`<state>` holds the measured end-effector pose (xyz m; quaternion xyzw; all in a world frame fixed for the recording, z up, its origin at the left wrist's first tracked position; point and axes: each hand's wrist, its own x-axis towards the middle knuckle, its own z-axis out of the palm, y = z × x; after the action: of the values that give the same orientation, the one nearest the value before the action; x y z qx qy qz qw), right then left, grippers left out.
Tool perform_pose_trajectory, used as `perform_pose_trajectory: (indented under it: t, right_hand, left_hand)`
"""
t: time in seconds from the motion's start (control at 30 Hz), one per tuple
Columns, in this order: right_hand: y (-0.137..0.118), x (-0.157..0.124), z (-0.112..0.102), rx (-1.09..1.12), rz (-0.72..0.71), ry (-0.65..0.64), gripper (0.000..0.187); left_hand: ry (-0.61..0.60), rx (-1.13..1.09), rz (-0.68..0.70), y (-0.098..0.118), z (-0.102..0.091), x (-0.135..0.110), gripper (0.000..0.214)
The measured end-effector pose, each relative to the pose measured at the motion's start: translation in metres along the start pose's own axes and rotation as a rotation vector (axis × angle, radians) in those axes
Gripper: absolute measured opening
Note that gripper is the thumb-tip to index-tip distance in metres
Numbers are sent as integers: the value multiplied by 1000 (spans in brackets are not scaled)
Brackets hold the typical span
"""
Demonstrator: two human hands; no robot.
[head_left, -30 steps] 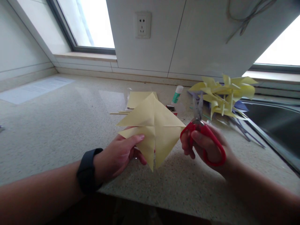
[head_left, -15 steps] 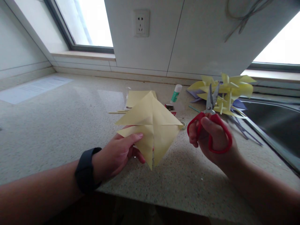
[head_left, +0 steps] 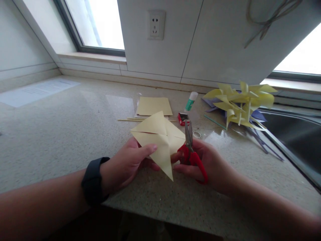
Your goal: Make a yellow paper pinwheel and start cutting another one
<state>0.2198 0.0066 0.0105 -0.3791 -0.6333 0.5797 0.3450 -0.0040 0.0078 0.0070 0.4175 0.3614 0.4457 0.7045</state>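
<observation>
A square of yellow paper (head_left: 160, 142), slit from its corners toward the middle, is pinched in my left hand (head_left: 136, 154), thumb on top and fingers underneath. It is held cornerwise above the counter, its near flap bent a little. My right hand (head_left: 210, 164) holds red-handled scissors (head_left: 192, 159) with the blades pointing up and away. The fingers of that hand are at the paper's right edge; whether they grip it I cannot tell. Just beyond the blades lies a small red box (head_left: 184, 119) with tiny contents, and a ring of clear tape (head_left: 197, 134) lies beside them.
Behind the paper lie a stack of yellow sheets (head_left: 154, 106) and thin sticks (head_left: 125, 119). A glue stick (head_left: 191, 101) is by the red box. Yellow and purple pinwheels (head_left: 240, 103) are piled near the sink (head_left: 296, 134). A printed sheet (head_left: 37, 91) lies at the far left.
My right hand has brought the scissors leftward to the paper's right edge, and they have turned in the hand. The paper has tilted and its near flap has swung right.
</observation>
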Motion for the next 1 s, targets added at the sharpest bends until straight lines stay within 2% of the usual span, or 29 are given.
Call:
perform_pose_trajectory:
  t: [0.13, 0.23, 0.43, 0.57, 0.7, 0.83, 1.0]
  right_hand:
    - [4, 4, -1, 90, 63, -65, 40]
    - [5, 5, -2, 128, 104, -64, 45]
    - [-1, 4, -1, 102, 168, -42, 50]
    - [-6, 5, 2, 19, 134, 8, 45]
    - [-8, 7, 3, -36, 94, 51, 40]
    - [-7, 7, 3, -59, 39, 66, 37]
    - [-6, 7, 3, -56, 29, 61, 37]
  left_hand:
    - [-65, -4, -39, 2, 1, 0, 37]
    - [-93, -11, -73, 1, 1, 0, 39]
    - [-48, 8, -57, 1, 2, 1, 37]
    - [-24, 23, -37, 3, 4, 0, 42]
    - [-55, 31, -64, 3, 3, -1, 41]
    - [-124, 104, -64, 5, 3, 0, 31]
    - [-160, 245, -133, 8, 4, 2, 16]
